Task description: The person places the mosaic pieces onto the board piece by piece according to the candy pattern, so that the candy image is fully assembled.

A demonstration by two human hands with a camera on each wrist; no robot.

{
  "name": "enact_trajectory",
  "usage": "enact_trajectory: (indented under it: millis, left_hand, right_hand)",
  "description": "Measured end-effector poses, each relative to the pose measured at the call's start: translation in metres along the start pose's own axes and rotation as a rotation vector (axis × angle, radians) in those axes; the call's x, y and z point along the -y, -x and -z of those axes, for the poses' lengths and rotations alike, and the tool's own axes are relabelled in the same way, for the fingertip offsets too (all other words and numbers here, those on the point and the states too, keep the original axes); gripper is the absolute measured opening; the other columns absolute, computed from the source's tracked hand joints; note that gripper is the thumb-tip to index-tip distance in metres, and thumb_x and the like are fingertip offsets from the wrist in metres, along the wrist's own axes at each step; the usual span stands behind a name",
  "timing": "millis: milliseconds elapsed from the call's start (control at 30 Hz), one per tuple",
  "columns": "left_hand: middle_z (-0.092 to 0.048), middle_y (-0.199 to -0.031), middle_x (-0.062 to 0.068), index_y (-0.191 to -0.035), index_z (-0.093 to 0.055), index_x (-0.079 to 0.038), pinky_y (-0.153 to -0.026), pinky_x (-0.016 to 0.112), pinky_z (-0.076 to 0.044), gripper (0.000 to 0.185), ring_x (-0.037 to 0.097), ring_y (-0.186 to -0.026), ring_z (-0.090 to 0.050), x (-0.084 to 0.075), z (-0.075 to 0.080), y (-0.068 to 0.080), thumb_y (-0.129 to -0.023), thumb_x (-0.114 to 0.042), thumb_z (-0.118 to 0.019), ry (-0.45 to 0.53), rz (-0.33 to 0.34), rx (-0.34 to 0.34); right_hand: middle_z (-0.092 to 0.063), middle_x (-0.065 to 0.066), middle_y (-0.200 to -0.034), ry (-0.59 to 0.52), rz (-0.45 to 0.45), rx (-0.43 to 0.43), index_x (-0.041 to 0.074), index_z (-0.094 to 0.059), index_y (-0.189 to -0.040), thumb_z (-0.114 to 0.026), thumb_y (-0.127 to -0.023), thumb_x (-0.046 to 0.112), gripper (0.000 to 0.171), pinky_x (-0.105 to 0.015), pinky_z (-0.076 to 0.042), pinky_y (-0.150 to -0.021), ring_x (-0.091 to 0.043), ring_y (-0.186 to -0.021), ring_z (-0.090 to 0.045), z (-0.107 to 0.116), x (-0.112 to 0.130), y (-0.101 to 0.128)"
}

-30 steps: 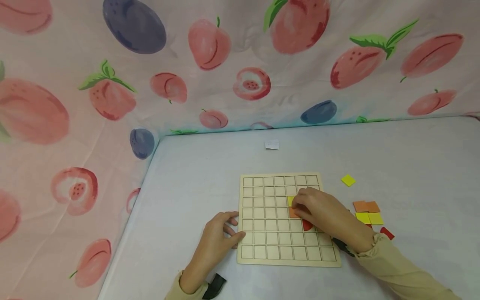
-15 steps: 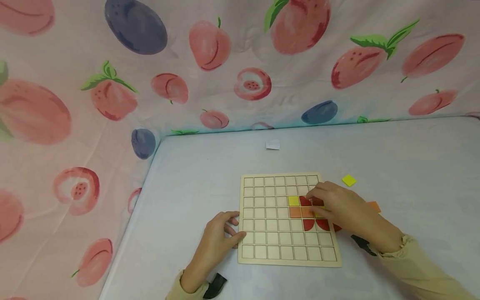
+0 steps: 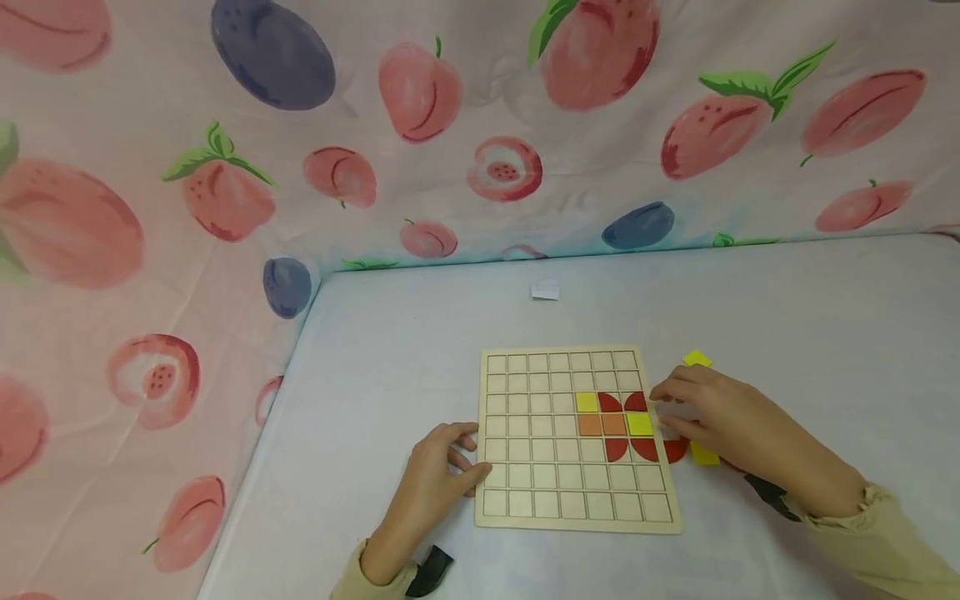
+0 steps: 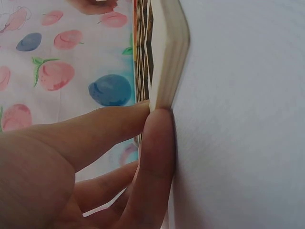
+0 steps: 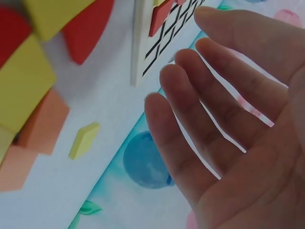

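Observation:
A wooden grid board [image 3: 525, 417] lies flat on the pale table. In its right half sit yellow squares [image 3: 587, 402], orange squares [image 3: 591, 425] and red quarter-round pieces [image 3: 616, 449]. My left hand [image 3: 465, 454] rests at the board's left side; in the left wrist view the thumb and a fingertip [image 4: 152, 114] press against the board's edge [image 4: 169, 52]. My right hand [image 3: 663, 408] hovers just right of the board with nothing in it. In the right wrist view its fingers [image 5: 190, 62] are spread and straight beside the board edge [image 5: 140, 43].
Loose pieces lie right of the board: a red piece [image 3: 675, 450], a yellow square [image 3: 704, 454] and another yellow square [image 3: 697, 358] farther back. Orange tiles [image 5: 43, 121] show in the right wrist view. A white paper scrap [image 3: 545, 290] lies behind. Fruit-print cloth walls stand behind and left.
My right hand has drawn back from over the board's middle to its right side, uncovering the red, orange and yellow pieces set there. The left hand has stayed put.

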State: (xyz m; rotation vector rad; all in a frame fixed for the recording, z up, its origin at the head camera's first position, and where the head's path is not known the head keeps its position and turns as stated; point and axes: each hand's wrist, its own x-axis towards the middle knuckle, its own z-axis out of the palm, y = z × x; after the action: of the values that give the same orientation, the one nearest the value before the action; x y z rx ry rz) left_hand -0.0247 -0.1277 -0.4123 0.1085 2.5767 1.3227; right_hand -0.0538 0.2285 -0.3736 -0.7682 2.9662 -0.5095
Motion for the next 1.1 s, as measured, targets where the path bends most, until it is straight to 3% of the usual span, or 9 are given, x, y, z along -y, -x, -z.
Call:
enact_trajectory:
  millis: [167, 267, 533, 900, 1100]
  left_hand:
    - [-0.059, -0.1, 0.006, -0.126, -0.06, 0.004, -0.053, 0.019, -0.057, 0.05, 0.012, -0.077, -0.06, 0.001, 0.0, 0.001, -0.08, -0.002, -0.079, -0.002, 0.002, -0.001]
    - [-0.059, -0.101, 0.007, -0.127, -0.06, 0.004, -0.053, 0.019, -0.057, 0.05, 0.012, -0.077, -0.06, 0.001, 0.0, 0.001, -0.08, -0.002, -0.079, -0.002, 0.002, 0.001]
    - [-0.059, -0.1, 0.006, -0.126, -0.06, 0.004, -0.053, 0.02, -0.057, 0.05, 0.009, -0.075, -0.061, 0.001, 0.0, 0.0, -0.08, -0.002, -0.079, -0.013, -0.008, -0.003]
    - [-0.059, -0.101, 0.006, -0.126, -0.061, 0.003, -0.054, 0.021, -0.057, 0.049, 0.009, -0.076, -0.061, 0.001, 0.0, 0.0, -0.08, -0.003, -0.079, -0.016, -0.016, -0.005]
    - [-0.059, -0.1, 0.006, -0.127, -0.061, 0.003, -0.053, 0.021, -0.057, 0.049, 0.01, -0.075, -0.061, 0.001, 0.0, 0.0, -0.081, -0.003, -0.078, -0.007, -0.006, 0.006]
  right_hand:
    - [-0.066, 0.004, -0.1, -0.007, -0.061, 0.067, 0.015, -0.075, -0.102, -0.083, -0.08, 0.02, 0.024, -0.042, -0.06, -0.079, -0.018, -0.092, -0.061, -0.003, -0.004, 0.005]
    - [-0.065, 0.006, -0.097, -0.022, -0.092, 0.1, 0.017, -0.074, -0.1, -0.084, -0.079, 0.021, 0.024, -0.036, -0.059, -0.074, -0.01, -0.084, -0.055, -0.006, -0.005, 0.007]
    - [-0.062, 0.012, -0.095, -0.022, -0.038, 0.061, 0.021, -0.073, -0.097, -0.084, -0.078, 0.021, 0.022, -0.025, -0.052, -0.066, -0.004, -0.079, -0.049, -0.011, -0.011, 0.016]
    - [-0.062, 0.012, -0.094, -0.02, -0.054, 0.105, 0.021, -0.073, -0.094, -0.085, -0.077, 0.022, 0.021, -0.033, -0.057, -0.073, -0.009, -0.085, -0.054, -0.013, -0.021, 0.021]
    - [-0.059, 0.014, -0.091, -0.048, -0.078, 0.13, 0.025, -0.071, -0.09, -0.087, -0.075, 0.025, 0.022, -0.027, -0.055, -0.069, -0.005, -0.08, -0.051, -0.012, -0.024, 0.026]
